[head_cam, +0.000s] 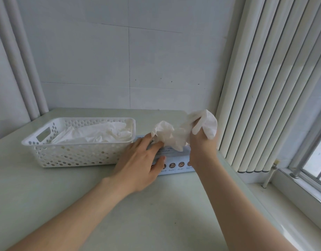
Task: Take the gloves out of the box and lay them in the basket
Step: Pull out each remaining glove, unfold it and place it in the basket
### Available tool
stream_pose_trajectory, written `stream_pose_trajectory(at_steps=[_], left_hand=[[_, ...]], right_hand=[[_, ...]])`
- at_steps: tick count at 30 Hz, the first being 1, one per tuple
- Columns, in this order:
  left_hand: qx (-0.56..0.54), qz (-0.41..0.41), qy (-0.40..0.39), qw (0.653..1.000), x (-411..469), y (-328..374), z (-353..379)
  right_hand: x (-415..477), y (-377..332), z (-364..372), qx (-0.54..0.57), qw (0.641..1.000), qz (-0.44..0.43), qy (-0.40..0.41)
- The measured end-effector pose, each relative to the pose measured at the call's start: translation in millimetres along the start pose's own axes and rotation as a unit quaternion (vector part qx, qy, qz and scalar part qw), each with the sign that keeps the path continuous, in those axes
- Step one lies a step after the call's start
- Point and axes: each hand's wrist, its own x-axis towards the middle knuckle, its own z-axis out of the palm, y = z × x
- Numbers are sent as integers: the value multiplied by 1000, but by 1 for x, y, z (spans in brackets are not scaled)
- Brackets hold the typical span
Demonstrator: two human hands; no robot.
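On the bench (138,214), the left hand (139,165) presses spread fingers (157,148) flat on the box (176,160); the right hand (203,142) grips crumpled gloves (174,134) above it. More gloves fill the basket (74,154) beside.

Basket (78,153) left of box (176,160), gloves (101,133) inside basket.

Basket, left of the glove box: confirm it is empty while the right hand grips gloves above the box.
Wrong on one count: in the head view the basket already holds white gloves. The rest stands: it sits left of the box, and the right hand grips crumpled gloves above it.
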Motion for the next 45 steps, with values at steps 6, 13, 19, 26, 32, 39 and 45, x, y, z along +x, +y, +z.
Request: stream_pose_trajectory(at_steps=[6, 13, 19, 26, 32, 39, 45], left_hand=[[-72, 2, 56, 996, 0, 0, -6], [-125, 31, 161, 979, 1, 0, -18], [-155, 33, 144, 977, 0, 6, -26], [-220, 32, 233, 947, 5, 4, -40], [-181, -11, 302, 936, 11, -10, -43], [-178, -26, 368, 912, 11, -17, -54], [-241, -38, 363, 899, 7, -7, -61]], right_hand=[[4, 5, -5, -49, 994, -41, 90], [-3, -5, -2, 9, 999, 26, -40], [-12, -14, -1, 154, 969, 74, -177], [-22, -14, 6, 111, 958, 8, -265], [-28, -17, 10, 67, 969, -17, -237], [-28, -9, 13, -99, 952, -166, -238], [-42, -13, 13, -29, 936, -97, -338]])
